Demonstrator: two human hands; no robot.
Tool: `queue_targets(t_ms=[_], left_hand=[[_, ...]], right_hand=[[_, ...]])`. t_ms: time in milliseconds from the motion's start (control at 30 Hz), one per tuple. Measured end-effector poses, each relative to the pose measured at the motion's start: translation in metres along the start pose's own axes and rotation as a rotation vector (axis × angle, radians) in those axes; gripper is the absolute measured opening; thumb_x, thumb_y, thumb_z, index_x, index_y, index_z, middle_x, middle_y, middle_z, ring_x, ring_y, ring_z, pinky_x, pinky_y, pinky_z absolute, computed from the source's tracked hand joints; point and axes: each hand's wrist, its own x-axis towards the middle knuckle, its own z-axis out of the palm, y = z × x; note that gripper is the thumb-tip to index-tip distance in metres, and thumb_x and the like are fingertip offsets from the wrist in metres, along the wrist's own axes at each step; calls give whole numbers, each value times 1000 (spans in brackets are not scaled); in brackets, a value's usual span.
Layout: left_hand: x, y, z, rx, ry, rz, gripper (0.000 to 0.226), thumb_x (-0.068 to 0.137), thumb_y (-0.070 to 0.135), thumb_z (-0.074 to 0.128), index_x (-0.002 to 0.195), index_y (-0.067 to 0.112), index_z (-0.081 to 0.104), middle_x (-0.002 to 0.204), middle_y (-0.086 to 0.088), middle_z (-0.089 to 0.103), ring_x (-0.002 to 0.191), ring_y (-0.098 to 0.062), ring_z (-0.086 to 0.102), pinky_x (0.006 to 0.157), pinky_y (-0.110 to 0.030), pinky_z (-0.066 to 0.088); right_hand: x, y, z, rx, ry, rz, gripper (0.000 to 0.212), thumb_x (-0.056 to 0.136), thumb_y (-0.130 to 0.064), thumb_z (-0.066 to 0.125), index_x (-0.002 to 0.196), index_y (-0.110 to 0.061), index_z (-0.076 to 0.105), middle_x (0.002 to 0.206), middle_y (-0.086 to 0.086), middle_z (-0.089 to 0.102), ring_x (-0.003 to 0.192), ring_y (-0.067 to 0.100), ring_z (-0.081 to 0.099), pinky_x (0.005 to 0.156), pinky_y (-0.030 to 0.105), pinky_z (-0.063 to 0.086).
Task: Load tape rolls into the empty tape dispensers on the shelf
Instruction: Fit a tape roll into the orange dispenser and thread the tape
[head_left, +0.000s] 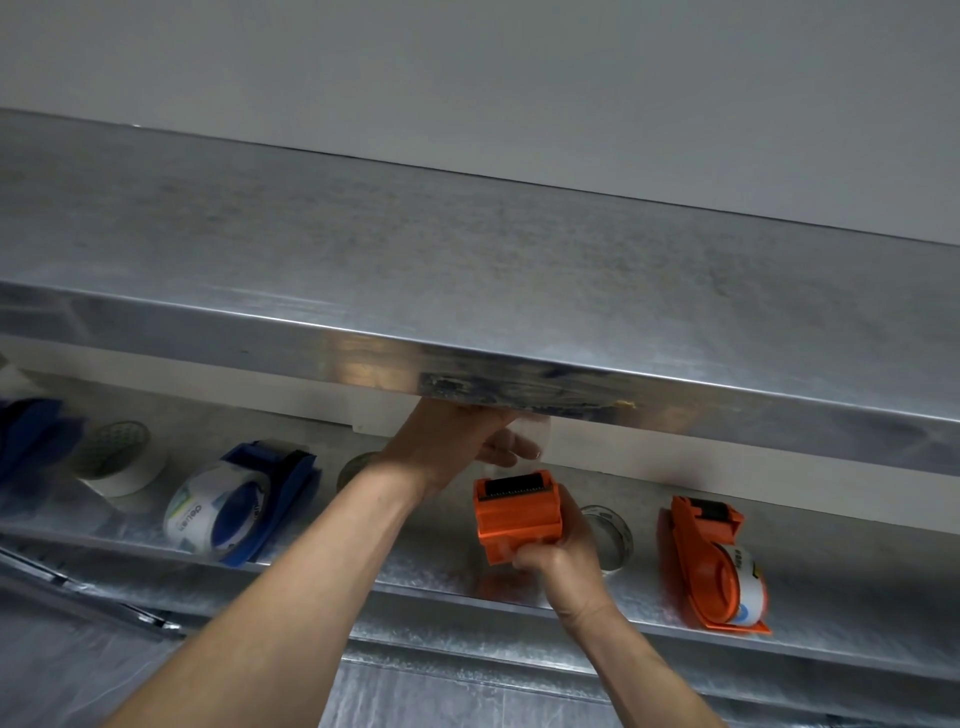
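Orange dispenser: an orange plastic tape dispenser (518, 514) is held just off the lower steel shelf (415, 574), between the 2 hands, with its black cutter end turned up.
Right hand: the right hand (563, 564) curls its fingers round the dispenser's lower end, gripping it from below.
Left hand: the left hand (457, 441) sits just above the cutter, under the lip of the upper steel shelf (467, 280). Its fingertips appear to pinch a clear tape strip (530, 441) that runs down to the dispenser.
Step in hand: probably feeding the tape end over the roller and blade, so this dispenser looks almost loaded.
Done: 2 dispensers lie loaded on the lower shelf. A blue plastic dispenser (275, 493) to the left carries a printed white roll (205, 514), and a second orange dispenser (711, 566) to the right also holds a roll.
Remaining: a cream tape roll (122, 460) stands unused further left. A clear tape roll (610, 535) stands just right of the held dispenser. No plainly empty dispenser shows.
Hidden: the roll inside the held dispenser cannot be seen. A round shape (356, 467) behind the left forearm is mostly covered. A blurred blue object (31, 436) at the far left is cut off, so it may or may not be another dispenser.
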Motion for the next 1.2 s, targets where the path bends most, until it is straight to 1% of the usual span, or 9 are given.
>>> queue_targets(t_ms=[133, 200, 267, 400, 533, 767, 967, 1100, 1200], left_hand=[[-2, 2, 0, 60, -45, 9, 23, 97, 24, 58, 110, 7, 66, 91, -10, 77, 83, -23, 75, 77, -37, 61], [-3, 3, -1, 53, -70, 16, 19, 98, 21, 57, 108, 8, 66, 86, -4, 77, 83, -25, 75, 78, -40, 61], [-4, 4, -2, 35, -92, 16, 16, 98, 19, 55, 105, 10, 67, 83, 1, 77, 84, -28, 75, 79, -41, 61], [-4, 5, -3, 13, -100, 13, 24, 96, 24, 56, 109, 8, 69, 90, -3, 78, 87, -30, 74, 79, -38, 60], [-3, 3, -4, -16, -79, 9, 23, 94, 25, 59, 106, 10, 70, 91, -7, 77, 87, -32, 74, 81, -36, 59], [1, 3, -3, -37, 0, -26, 27, 95, 26, 57, 112, 7, 66, 96, -9, 76, 84, -24, 75, 77, -32, 61], [0, 2, -3, 8, -22, -21, 30, 95, 29, 57, 113, 6, 65, 96, -9, 76, 86, -24, 75, 79, -33, 60], [1, 0, -5, 19, -10, -6, 32, 95, 32, 56, 113, 7, 66, 95, -9, 77, 87, -24, 74, 83, -36, 59], [2, -2, -7, 20, 9, -7, 42, 86, 41, 58, 113, 9, 66, 94, -8, 77, 88, -25, 74, 86, -40, 58]], right_hand=[[1, 2, -1, 20, 22, 11, 61, 43, 0, 65, 103, -12, 61, 89, 15, 72, 86, 35, 67, 68, 42, 54], [1, 4, -2, 43, 32, 8, 63, 43, 1, 65, 104, -13, 62, 92, 16, 73, 89, 37, 67, 70, 48, 54], [2, 5, -3, 46, 20, 8, 66, 42, 1, 65, 107, -13, 62, 96, 15, 74, 91, 35, 68, 73, 52, 55], [0, 4, -2, 43, 26, 21, 61, 41, -1, 64, 102, -11, 62, 86, 12, 73, 78, 22, 67, 64, 35, 53], [-2, 0, -1, 14, -2, 6, 60, 41, 0, 62, 100, -7, 61, 85, 15, 72, 72, 17, 65, 61, 28, 51], [-4, -2, -1, 12, -13, 11, 61, 41, -2, 62, 101, -8, 60, 87, 17, 71, 75, 20, 65, 66, 36, 50], [-1, -2, -1, -11, -15, 16, 62, 42, -3, 64, 103, -8, 60, 90, 18, 71, 79, 24, 66, 68, 41, 51], [1, -1, -1, -12, -4, 29, 61, 41, -2, 65, 101, -8, 60, 86, 17, 71, 74, 19, 65, 66, 40, 51], [1, 0, 0, -40, -25, 22, 61, 41, -3, 65, 101, -9, 60, 86, 15, 72, 74, 19, 65, 65, 36, 51]])
